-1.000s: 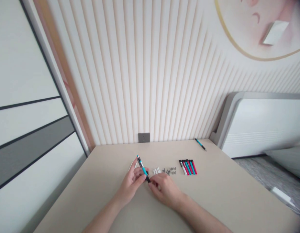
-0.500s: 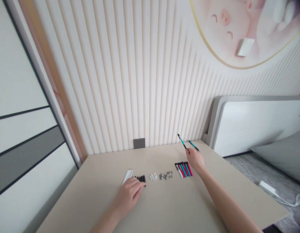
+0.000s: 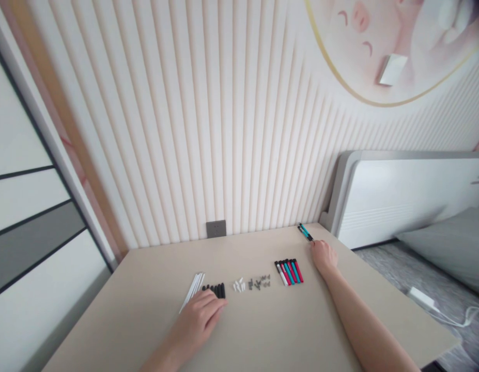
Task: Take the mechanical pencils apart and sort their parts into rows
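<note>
My right hand is at the far right of the table, its fingers closed at the near end of a teal-and-black pen. That pen lies alongside another teal-and-black pen. My left hand rests on the table with loosely bent fingers, against the near ends of a row of black tubes; its fingertips are partly hidden. Thin white rods lie left of the tubes. To their right are small white pieces, small grey pieces and a row of red, teal and white barrels with black ends.
The beige table stands against a ribbed wall with a dark socket. On the right are a bed headboard, a grey pillow and a white adapter with a cable. A cabinet stands at the left.
My right hand has lowered the raised pen to the table beside the other teal pen. My left hand stays by the black tubes. The camera view has shifted slightly.
</note>
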`<state>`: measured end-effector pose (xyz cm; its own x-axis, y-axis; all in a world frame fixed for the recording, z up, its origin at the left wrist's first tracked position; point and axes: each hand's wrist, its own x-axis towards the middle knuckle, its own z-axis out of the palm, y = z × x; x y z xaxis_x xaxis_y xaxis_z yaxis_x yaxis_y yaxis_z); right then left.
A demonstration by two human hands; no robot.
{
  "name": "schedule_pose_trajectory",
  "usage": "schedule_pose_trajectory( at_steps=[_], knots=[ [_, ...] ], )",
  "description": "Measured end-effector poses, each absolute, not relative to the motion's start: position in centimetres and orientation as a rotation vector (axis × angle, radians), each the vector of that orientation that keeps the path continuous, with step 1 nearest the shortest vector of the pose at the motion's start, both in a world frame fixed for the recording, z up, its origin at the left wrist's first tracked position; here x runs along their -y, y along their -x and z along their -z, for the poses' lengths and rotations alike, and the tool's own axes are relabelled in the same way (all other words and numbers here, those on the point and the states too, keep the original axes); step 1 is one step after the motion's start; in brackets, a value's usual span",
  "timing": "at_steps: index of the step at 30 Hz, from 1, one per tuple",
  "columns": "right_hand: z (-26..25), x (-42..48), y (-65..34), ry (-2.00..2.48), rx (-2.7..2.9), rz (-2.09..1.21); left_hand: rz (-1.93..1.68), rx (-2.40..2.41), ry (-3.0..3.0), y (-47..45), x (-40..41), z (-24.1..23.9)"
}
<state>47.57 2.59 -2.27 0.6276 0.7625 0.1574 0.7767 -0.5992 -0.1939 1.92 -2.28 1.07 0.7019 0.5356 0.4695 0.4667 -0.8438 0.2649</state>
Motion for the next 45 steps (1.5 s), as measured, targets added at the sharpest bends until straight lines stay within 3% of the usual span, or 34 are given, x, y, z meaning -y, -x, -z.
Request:
schedule_pose_trajectory(
  at_steps=[12,45],
  knots=[
    [2.0,-1.3,-48.2,2.561,1.166,-0.039,-0.844,-0.827,-2.776,-1.9,2.3,-1.4],
    [2.6,-2.4,-48.9,2.538,1.169,-0.005,-0.862,-0.848,-2.776,-1.7,2.1,-1.4]
  ],
)
